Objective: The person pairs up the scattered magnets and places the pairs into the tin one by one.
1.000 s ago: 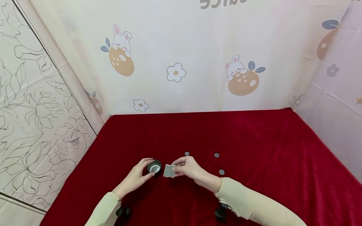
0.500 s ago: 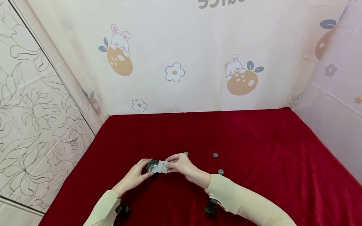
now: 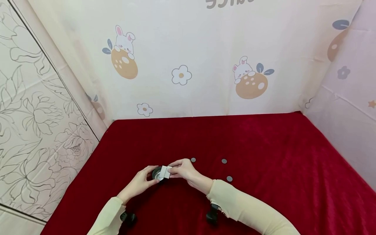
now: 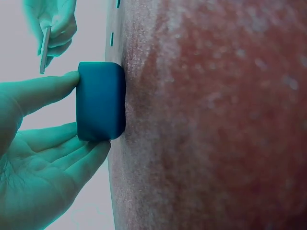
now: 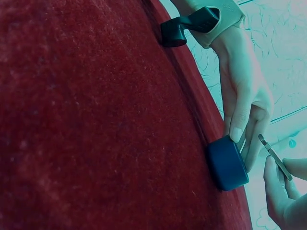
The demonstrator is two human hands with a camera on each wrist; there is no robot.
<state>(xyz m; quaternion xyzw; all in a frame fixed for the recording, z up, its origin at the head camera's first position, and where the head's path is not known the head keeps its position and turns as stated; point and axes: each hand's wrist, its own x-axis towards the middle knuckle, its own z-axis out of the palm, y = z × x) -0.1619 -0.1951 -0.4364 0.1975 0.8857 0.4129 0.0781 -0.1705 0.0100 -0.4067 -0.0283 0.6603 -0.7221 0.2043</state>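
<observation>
Head view: small metal cup (image 3: pixel 159 173) on the red desk (image 3: pixel 264 147), steadied by left hand (image 3: pixel 140 183) with thumb and fingers curled round its wall; right hand (image 3: pixel 183 170) pinching thin metal plates (image 3: pixel 165 172) just above cup's rim; three discs (image 3: pixel 224 161) lying right of cup

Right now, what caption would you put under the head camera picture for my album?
Left hand holds a small metal cup on the red cloth while the right hand brings flat metal pieces over it.

Head looks down — wrists close, sideways.
</observation>
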